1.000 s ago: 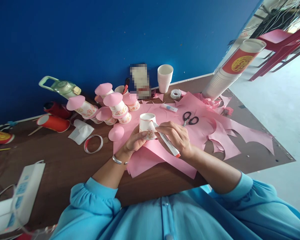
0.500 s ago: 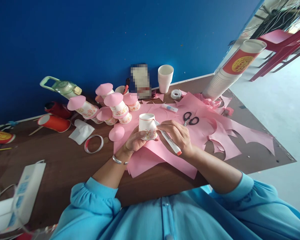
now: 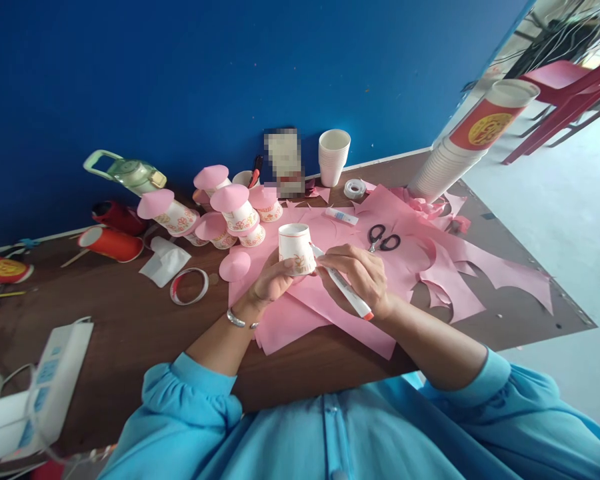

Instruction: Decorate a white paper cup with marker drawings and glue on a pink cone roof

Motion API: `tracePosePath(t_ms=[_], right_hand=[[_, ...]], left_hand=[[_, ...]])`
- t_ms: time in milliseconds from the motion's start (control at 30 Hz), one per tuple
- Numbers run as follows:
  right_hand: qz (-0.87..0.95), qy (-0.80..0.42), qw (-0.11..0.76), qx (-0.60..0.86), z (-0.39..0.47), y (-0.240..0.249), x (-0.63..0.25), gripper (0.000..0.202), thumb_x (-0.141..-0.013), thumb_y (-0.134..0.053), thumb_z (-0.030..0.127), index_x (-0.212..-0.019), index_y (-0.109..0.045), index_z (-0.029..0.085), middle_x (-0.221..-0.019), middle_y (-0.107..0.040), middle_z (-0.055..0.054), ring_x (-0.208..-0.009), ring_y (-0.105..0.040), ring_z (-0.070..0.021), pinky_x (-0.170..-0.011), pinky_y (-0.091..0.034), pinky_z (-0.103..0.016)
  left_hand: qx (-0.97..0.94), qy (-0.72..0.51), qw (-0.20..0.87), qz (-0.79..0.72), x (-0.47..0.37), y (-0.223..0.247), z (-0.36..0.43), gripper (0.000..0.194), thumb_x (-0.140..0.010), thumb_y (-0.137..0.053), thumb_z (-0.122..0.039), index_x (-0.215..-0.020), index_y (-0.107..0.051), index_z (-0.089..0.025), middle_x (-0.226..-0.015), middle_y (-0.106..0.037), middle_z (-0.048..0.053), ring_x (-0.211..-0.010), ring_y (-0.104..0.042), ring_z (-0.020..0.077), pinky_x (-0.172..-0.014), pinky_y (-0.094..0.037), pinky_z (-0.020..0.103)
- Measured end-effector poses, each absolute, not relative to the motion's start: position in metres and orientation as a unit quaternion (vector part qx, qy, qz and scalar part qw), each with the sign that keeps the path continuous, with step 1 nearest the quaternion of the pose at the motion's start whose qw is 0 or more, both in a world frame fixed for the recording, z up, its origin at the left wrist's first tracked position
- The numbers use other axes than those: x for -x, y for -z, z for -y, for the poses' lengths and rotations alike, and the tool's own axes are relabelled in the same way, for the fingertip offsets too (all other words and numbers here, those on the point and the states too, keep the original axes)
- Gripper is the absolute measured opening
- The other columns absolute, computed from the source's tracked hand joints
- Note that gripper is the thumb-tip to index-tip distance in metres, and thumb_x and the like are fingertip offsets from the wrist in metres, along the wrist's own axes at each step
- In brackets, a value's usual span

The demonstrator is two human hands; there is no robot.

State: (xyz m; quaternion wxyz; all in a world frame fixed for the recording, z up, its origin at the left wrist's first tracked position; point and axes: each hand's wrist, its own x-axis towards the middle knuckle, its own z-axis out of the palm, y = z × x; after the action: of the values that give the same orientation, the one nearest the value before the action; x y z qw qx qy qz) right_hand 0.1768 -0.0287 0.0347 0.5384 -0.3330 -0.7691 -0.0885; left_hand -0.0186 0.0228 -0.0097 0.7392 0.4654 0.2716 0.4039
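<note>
My left hand (image 3: 273,279) grips an upside-down white paper cup (image 3: 295,245) that has orange and green drawings near its rim. In my right hand (image 3: 361,272) is a white marker (image 3: 349,292) with an orange end, its tip pointing at the cup's right side. Both are above overlapping sheets of pink paper (image 3: 300,323). Black scissors (image 3: 384,239) and a glue stick (image 3: 342,216) lie on the paper. To the left stand several decorated cups with pink cone tops (image 3: 230,199), and a loose pink cone (image 3: 235,267) lies close to my left hand.
A stack of white cups (image 3: 334,158) and a tape roll (image 3: 355,189) are at the back. A tall cup stack (image 3: 450,160) leans at the right. Leftward are a tape ring (image 3: 189,287), red cup (image 3: 111,244), green bottle (image 3: 135,175) and power strip (image 3: 60,377).
The marker's orange end has shifted slightly right and down with my right hand. The cup has turned or tilted a little in my left hand. The whole view has shifted slightly.
</note>
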Motion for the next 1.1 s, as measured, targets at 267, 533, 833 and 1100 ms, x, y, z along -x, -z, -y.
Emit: tracePosePath(t_ms=[267,533,833,1100], right_hand=[[0.818,0.133,0.473,0.298,0.032,-0.031,-0.172,0.02,-0.101,-0.064,0.01,-0.12,-0.065,0.018,-0.094,-0.078,-0.007,-0.078,-0.073,-0.0185,-0.071,-0.06,-0.031],[0.824,0.128,0.459,0.307,0.033,-0.031,-0.169,0.023,-0.101,-0.066,0.01,-0.122,-0.068,0.018,-0.095,-0.076,-0.006,-0.078,-0.072,-0.0186,-0.069,-0.056,-0.031],[0.825,0.15,0.444,0.318,0.031,-0.029,-0.167,0.012,-0.104,-0.064,0.012,-0.114,-0.067,0.018,-0.092,-0.077,-0.006,-0.078,-0.074,-0.0178,-0.07,-0.057,-0.03],[0.824,0.15,0.445,0.317,0.03,-0.028,-0.166,0.012,-0.104,-0.064,0.012,-0.113,-0.064,0.019,-0.092,-0.077,-0.005,-0.077,-0.073,-0.0168,-0.071,-0.057,-0.03]], left_hand=[[-0.572,-0.44,0.62,-0.307,0.019,0.022,-0.025,0.054,-0.084,-0.084,-0.062,-0.115,-0.062,-0.023,-0.098,-0.064,0.004,-0.089,-0.062,0.0193,-0.079,-0.056,0.035],[-0.618,-0.456,0.537,-0.348,0.018,0.02,-0.025,0.062,-0.081,-0.082,-0.069,-0.112,-0.058,-0.021,-0.105,-0.065,0.005,-0.094,-0.059,0.0207,-0.082,-0.052,0.034],[-0.621,-0.453,0.531,-0.357,0.016,0.018,-0.024,0.063,-0.077,-0.085,-0.069,-0.107,-0.058,-0.021,-0.102,-0.065,0.004,-0.088,-0.058,0.019,-0.076,-0.05,0.032],[-0.617,-0.445,0.542,-0.357,0.017,0.018,-0.024,0.062,-0.077,-0.086,-0.067,-0.106,-0.057,-0.021,-0.103,-0.065,0.003,-0.089,-0.058,0.0182,-0.077,-0.052,0.031]])
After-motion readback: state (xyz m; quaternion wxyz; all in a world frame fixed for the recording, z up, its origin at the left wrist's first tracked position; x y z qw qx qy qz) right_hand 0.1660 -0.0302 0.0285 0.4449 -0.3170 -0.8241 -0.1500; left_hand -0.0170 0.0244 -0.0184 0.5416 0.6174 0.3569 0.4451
